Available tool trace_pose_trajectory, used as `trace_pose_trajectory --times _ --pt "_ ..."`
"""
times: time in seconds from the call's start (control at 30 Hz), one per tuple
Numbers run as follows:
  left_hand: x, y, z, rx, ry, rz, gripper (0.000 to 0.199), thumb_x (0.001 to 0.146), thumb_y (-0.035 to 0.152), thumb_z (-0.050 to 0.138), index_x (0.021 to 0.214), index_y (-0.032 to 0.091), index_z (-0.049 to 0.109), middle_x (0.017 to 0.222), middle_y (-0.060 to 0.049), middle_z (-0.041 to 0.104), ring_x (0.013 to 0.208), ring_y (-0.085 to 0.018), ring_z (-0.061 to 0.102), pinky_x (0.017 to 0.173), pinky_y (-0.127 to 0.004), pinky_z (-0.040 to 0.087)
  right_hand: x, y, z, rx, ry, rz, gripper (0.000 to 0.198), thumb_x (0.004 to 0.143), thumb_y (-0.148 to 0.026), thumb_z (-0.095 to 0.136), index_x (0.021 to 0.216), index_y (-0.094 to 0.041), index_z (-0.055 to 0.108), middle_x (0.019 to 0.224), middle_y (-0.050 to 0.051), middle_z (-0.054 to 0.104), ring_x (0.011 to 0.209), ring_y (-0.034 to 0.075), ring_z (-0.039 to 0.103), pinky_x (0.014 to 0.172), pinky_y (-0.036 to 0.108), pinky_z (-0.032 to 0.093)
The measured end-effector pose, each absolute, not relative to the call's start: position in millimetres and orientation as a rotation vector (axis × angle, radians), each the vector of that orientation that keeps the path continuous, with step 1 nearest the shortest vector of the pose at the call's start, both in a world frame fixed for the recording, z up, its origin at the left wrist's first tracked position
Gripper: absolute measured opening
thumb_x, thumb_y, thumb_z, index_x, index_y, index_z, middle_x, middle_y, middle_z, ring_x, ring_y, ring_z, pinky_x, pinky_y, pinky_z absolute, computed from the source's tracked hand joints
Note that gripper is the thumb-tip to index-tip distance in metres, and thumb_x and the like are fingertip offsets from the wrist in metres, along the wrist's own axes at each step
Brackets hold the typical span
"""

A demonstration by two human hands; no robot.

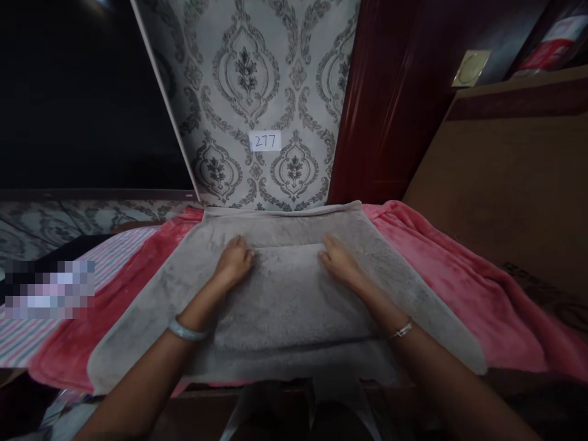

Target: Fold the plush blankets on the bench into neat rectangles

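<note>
A smaller piece of grey plush cloth lies flat in front of me, on top of a larger grey plush cloth of the same look. Whether the two are separate pieces or folds of one, I cannot tell. At the far left corner of the smaller piece, my left hand has its fingers curled onto the edge. My right hand pinches the same far edge at its right corner. Both hands rest low against the fabric, and the fingertips are partly hidden.
A pink-red plush blanket spreads beneath the grey cloth on both sides. Striped fabric is at the left. Behind stand a patterned wall with a paper label, a dark screen and a large cardboard box.
</note>
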State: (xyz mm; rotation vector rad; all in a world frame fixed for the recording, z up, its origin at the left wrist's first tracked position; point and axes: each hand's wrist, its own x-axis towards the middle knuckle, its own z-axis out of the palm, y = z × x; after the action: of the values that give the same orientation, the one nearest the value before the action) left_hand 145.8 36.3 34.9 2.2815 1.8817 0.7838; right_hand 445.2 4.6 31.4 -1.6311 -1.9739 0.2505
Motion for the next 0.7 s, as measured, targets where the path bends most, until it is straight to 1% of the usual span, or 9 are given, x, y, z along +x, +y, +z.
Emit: trace_pose_trajectory --times 0.03,0.13,0.2,0.27,0.37,0.5,0.7 --pt "154.8 28.3 33.9 2.394 1.884 0.672 0.063 0.087 0.03 0.052 0.145 0.005 0.044 0.153 -0.023 0.042 0.145 -0.033 0.036 0.119 -0.046 0.029 423.1 4.3 39.5 -1.571 -2.107 0.208 0.063 0.09 -0.023 0.041 0.15 -0.003 0.039 0.156 0.019 0.038 0.145 0.028 0.034 0.12 0.042 0.025" --pt "177.2 6.0 22.0 2.511 1.98 0.424 0.06 0.092 0.032 0.045 0.146 0.005 0.044 0.155 -0.024 0.039 0.147 -0.035 0.031 0.118 -0.053 0.029 361.9 1.5 46.6 -1.503 -2.364 0.168 0.062 0.095 -0.027 0.036 0.153 -0.006 0.035 0.16 0.015 0.029 0.149 0.028 0.024 0.12 0.048 0.024" --pt "183.7 -3.5 11.0 2.531 2.05 0.322 0.058 0.095 0.032 0.039 0.146 0.005 0.044 0.155 -0.024 0.038 0.147 -0.036 0.03 0.118 -0.056 0.027 337.1 -0.7 36.2 -1.539 -2.419 0.19 0.059 0.097 -0.028 0.034 0.153 -0.009 0.036 0.161 0.012 0.028 0.15 0.029 0.022 0.12 0.052 0.021" --pt "184.2 -8.0 2.6 2.55 2.075 0.256 0.058 0.097 0.032 0.035 0.146 0.004 0.044 0.155 -0.024 0.037 0.147 -0.036 0.03 0.118 -0.056 0.026 327.8 -1.7 20.5 -1.564 -2.409 0.21 0.057 0.099 -0.03 0.032 0.153 -0.013 0.036 0.161 0.009 0.03 0.15 0.028 0.022 0.121 0.053 0.018" --pt "181.2 -8.5 -1.6 2.587 2.07 0.221 0.058 0.098 0.032 0.034 0.147 0.005 0.044 0.155 -0.024 0.037 0.147 -0.036 0.03 0.118 -0.056 0.027 335.1 1.4 4.6 -1.566 -2.385 0.228 0.057 0.1 -0.035 0.031 0.154 -0.016 0.036 0.162 0.007 0.029 0.15 0.026 0.022 0.121 0.05 0.015" --pt "180.5 -6.9 0.6 2.595 2.083 0.195 0.058 0.098 0.033 0.033 0.149 0.006 0.043 0.155 -0.024 0.037 0.147 -0.037 0.031 0.118 -0.056 0.027 369.0 12.0 4.4 -1.7 -2.361 0.264 0.063 0.101 -0.047 0.032 0.155 -0.015 0.033 0.163 0.01 0.026 0.151 0.027 0.02 0.122 0.048 0.012" --pt "181.5 -6.0 1.4 2.61 2.076 0.187 0.059 0.098 0.033 0.032 0.148 0.005 0.043 0.155 -0.025 0.038 0.146 -0.038 0.033 0.118 -0.055 0.028 431.7 13.5 -0.2 -1.955 -2.212 0.182 0.064 0.102 -0.046 0.031 0.156 -0.012 0.031 0.163 0.011 0.024 0.151 0.026 0.017 0.122 0.047 0.013"
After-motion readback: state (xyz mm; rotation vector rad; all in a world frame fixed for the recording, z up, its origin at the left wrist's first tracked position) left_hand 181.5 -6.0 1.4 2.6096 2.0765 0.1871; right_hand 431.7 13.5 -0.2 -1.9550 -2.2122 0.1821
